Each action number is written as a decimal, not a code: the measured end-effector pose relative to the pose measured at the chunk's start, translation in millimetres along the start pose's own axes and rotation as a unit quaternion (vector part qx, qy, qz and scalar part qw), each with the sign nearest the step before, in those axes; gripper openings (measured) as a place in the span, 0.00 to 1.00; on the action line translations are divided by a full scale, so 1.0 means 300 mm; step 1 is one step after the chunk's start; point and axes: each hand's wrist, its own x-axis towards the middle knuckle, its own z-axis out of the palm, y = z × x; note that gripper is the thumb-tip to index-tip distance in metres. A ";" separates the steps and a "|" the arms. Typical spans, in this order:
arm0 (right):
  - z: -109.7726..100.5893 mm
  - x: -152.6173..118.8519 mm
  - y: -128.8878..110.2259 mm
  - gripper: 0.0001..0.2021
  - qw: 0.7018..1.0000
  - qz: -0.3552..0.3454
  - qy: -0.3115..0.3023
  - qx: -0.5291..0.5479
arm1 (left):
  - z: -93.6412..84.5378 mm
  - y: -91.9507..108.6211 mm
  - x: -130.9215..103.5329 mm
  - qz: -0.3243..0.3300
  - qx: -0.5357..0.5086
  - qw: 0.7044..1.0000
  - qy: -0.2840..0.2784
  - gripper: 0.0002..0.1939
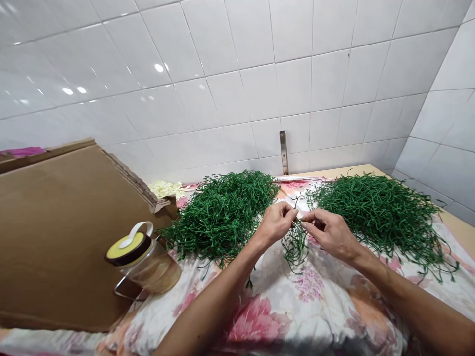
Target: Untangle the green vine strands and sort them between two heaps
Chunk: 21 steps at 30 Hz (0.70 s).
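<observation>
Two heaps of thin green stems lie on a floral cloth [297, 316], a left heap [222, 212] and a right heap [382, 212]. Between them my left hand [277, 221] is closed in a pinch on a thin green stem [296, 201], whose dark tip rises above the fingertips. Close beside it, my right hand [328, 232] also pinches, thumb against forefinger; what lies between those fingers is too small to make out. A small loose bunch of green stems [295, 244] lies on the cloth just below both hands.
At the left stands a large brown cardboard box [67, 237]. A clear jar [156, 272] with a yellow and black lid leans beside it. Pale yellow pieces [166, 189] lie behind the left heap. A metal strip [284, 153] is upright against the tiled wall [256, 94].
</observation>
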 end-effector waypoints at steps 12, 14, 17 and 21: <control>-0.052 0.029 0.012 0.06 0.997 -0.053 0.031 -0.053 | -0.033 0.076 0.004 0.009 -0.132 0.986 -0.098 0.16; -0.059 0.039 0.001 0.07 0.995 -0.067 0.032 -0.062 | -0.045 0.079 0.008 0.000 -0.167 0.978 -0.126 0.18; -0.068 0.053 -0.023 0.07 0.993 -0.082 0.032 -0.076 | -0.060 0.070 0.015 -0.013 -0.186 0.975 -0.124 0.17; -0.081 0.070 -0.043 0.07 0.989 -0.100 0.031 -0.100 | -0.075 0.056 0.025 -0.016 -0.193 0.972 -0.132 0.15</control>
